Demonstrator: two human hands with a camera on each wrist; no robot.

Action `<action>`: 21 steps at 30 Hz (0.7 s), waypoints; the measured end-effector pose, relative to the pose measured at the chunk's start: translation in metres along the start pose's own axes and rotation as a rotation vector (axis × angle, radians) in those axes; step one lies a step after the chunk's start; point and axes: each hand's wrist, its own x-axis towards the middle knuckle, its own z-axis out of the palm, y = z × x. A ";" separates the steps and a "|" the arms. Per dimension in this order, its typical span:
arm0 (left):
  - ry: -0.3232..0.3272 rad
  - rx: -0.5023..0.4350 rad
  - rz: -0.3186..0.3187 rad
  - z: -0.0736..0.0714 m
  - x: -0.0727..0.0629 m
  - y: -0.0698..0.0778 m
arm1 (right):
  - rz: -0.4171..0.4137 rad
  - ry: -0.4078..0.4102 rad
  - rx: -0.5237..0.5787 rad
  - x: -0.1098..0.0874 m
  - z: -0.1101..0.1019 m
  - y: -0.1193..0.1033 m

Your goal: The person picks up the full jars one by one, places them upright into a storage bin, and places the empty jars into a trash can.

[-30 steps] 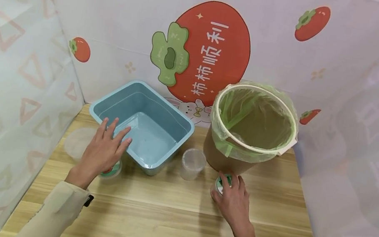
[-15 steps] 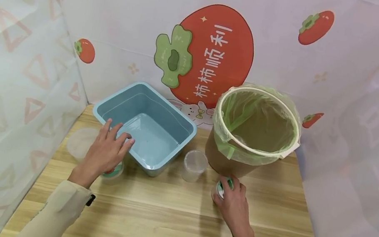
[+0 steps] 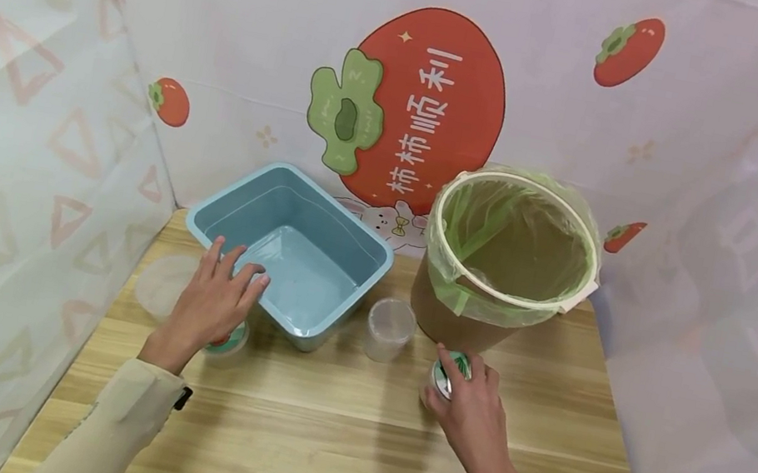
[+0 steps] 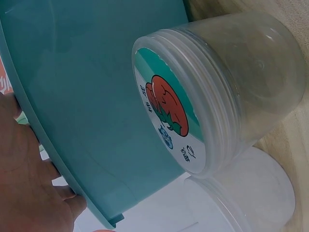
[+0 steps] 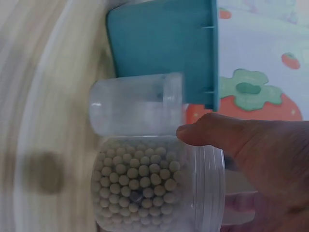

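Observation:
My right hand (image 3: 473, 410) grips a clear plastic jar (image 5: 137, 186) around its lid. The thumb lies along the near side of the lid, and pale round beads fill the jar. A green and white label (image 3: 454, 364) shows on that lid in the head view. My left hand (image 3: 209, 304) reaches to the near rim of the blue basin (image 3: 299, 277) with its fingers loosely spread. Below that hand stands another screw-lid jar (image 4: 263, 72), see-through, with a tomato label (image 4: 169, 106) on its lid.
A lidless clear jar (image 3: 388, 331) stands between the basin and a brown bin (image 3: 454, 326) lined with a green bag (image 3: 467, 299). Left of the basin, partly behind my left hand, is another translucent jar (image 3: 161, 283). A printed cloth (image 3: 232, 33) walls the wooden table (image 3: 309, 461).
My right wrist and forearm have shifted slightly right and toward me, with the fingers still around the jar's lid. The left hand keeps its place at the basin.

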 end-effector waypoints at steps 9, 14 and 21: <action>-0.007 0.008 0.004 0.000 0.000 -0.001 | -0.023 -0.005 -0.005 0.005 -0.027 -0.021; -0.018 -0.003 -0.004 0.001 0.000 -0.002 | -0.058 0.001 -0.008 0.011 -0.035 -0.030; -0.008 -0.009 -0.004 0.001 -0.002 -0.001 | -0.070 -0.009 -0.006 0.021 -0.045 -0.043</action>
